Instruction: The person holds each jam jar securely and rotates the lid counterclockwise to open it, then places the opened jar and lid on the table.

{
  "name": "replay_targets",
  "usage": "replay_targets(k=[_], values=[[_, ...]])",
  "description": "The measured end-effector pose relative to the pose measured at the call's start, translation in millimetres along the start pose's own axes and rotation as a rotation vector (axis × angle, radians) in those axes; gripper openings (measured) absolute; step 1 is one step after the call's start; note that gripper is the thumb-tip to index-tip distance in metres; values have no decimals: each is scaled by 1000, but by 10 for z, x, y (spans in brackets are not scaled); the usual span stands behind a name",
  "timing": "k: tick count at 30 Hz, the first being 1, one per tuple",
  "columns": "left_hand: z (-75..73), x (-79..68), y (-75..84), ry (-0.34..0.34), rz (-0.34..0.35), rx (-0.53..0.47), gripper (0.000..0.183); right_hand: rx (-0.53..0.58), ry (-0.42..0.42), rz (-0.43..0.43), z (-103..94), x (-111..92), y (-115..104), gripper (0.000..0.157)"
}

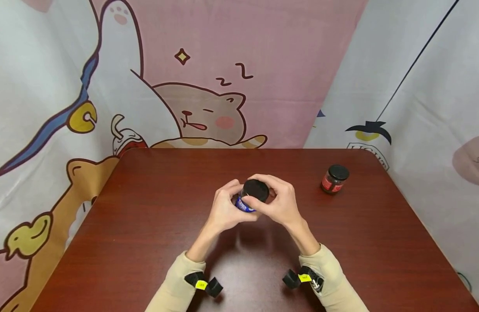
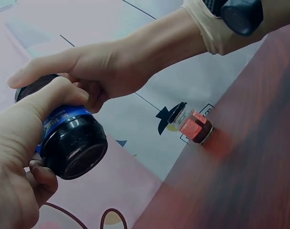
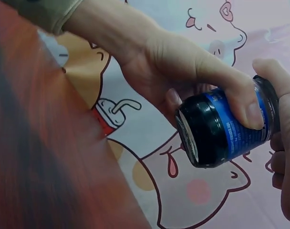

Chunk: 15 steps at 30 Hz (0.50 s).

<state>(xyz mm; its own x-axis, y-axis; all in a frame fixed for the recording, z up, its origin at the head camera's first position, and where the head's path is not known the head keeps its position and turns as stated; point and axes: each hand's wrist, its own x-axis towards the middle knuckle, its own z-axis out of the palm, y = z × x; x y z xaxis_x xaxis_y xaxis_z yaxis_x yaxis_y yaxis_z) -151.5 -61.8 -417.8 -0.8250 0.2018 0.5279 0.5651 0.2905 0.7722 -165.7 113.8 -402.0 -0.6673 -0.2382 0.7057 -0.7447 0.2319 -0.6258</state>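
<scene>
Both hands hold a dark glass jar [image 3: 207, 129] with a blue label and a black lid [image 1: 256, 190], raised above the table. My left hand [image 1: 228, 208] grips the jar's body round the blue label; its thumb [image 3: 252, 114] lies across that label. The fingers and thumb of my right hand [image 1: 278, 199] close round the lid from the other side. In the left wrist view the jar's dark base [image 2: 80, 150] faces the camera, tilted. Part of the lid is hidden behind the right hand's fingers in the right wrist view.
A second jar [image 1: 333, 182], with a red label and black lid, stands upright toward the back right of the brown wooden table [image 1: 165, 173]. A curtain [image 1: 286, 65] printed with cartoon animals hangs behind and beside the table.
</scene>
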Motion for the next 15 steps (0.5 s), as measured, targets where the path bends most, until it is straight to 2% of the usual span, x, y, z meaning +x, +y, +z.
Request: replay_targets(k=[2,5,10,15], values=[[12,2,13,-7,9,-25,33,-80,16,-36,-5,10,-11,48],[37,2,26,-30,27,-80,32,-130,44,-111,-10,26,-34,50],[56,-22,43,-80,6,-207,33,-73,51,-222,-12,62,-81,42],[38,-28,81,-142,-67,-290,39,32,34,-210,-9,61,-107,40]])
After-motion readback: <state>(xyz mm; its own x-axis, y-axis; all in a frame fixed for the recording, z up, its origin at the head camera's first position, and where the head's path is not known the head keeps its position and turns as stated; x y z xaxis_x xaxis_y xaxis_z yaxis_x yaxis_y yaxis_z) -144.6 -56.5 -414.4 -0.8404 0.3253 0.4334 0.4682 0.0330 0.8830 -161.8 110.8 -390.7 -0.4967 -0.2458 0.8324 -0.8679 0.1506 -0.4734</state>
